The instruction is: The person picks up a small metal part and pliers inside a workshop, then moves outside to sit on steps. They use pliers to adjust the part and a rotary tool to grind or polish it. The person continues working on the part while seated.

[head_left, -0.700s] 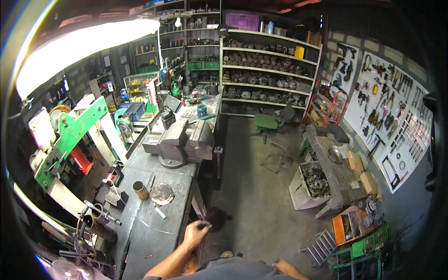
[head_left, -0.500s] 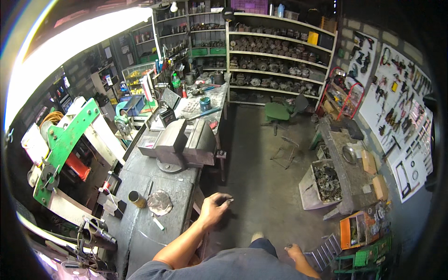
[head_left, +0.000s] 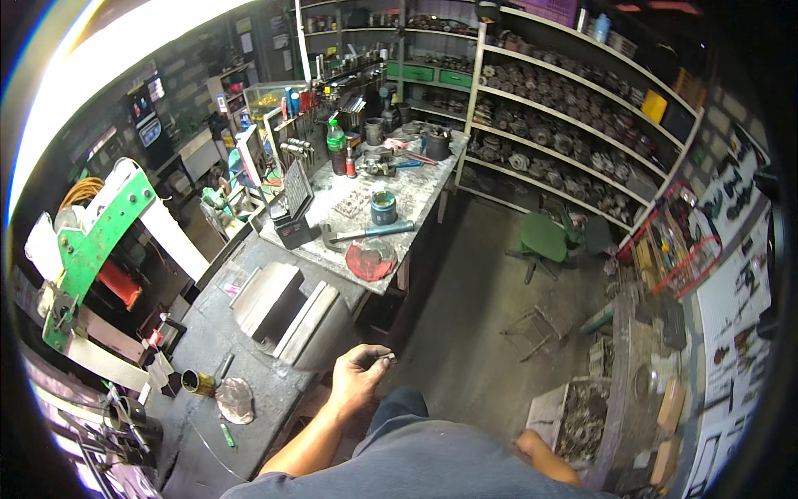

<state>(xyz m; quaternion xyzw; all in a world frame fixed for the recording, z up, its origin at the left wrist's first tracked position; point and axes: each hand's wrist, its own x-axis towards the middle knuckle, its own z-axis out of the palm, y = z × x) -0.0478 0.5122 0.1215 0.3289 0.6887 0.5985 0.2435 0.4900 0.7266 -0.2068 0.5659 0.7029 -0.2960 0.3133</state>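
Note:
My left hand (head_left: 356,379) is closed in a pinch, its thumb and fingertips gripping a small pale piece (head_left: 388,357) too small to name. It hangs at the bench's edge, just right of the grey bench vise (head_left: 283,312), whose jaws stand apart. My right hand (head_left: 526,447) hangs low beside my body, near a bin of metal parts (head_left: 544,416); its fingers are mostly hidden. On the bench left of my left hand stand a yellowish can (head_left: 198,383) and a crumpled, plastic-like round thing (head_left: 235,401), with a small green stick (head_left: 227,435) beside them.
Ahead, the worktable (head_left: 332,262) carries a hammer (head_left: 370,234), a blue tin (head_left: 383,208), a green bottle (head_left: 336,145) and a red-stained dish (head_left: 371,259). Shelves (head_left: 573,125) full of dirty metal parts line the back. A green chair (head_left: 542,237) and a metal frame (head_left: 536,333) stand on the floor.
I have moved forward along the bench, so the worktable and shelves appear closer and the view is turned leftward. My left hand keeps its pinch; my right hand stays low at my side.

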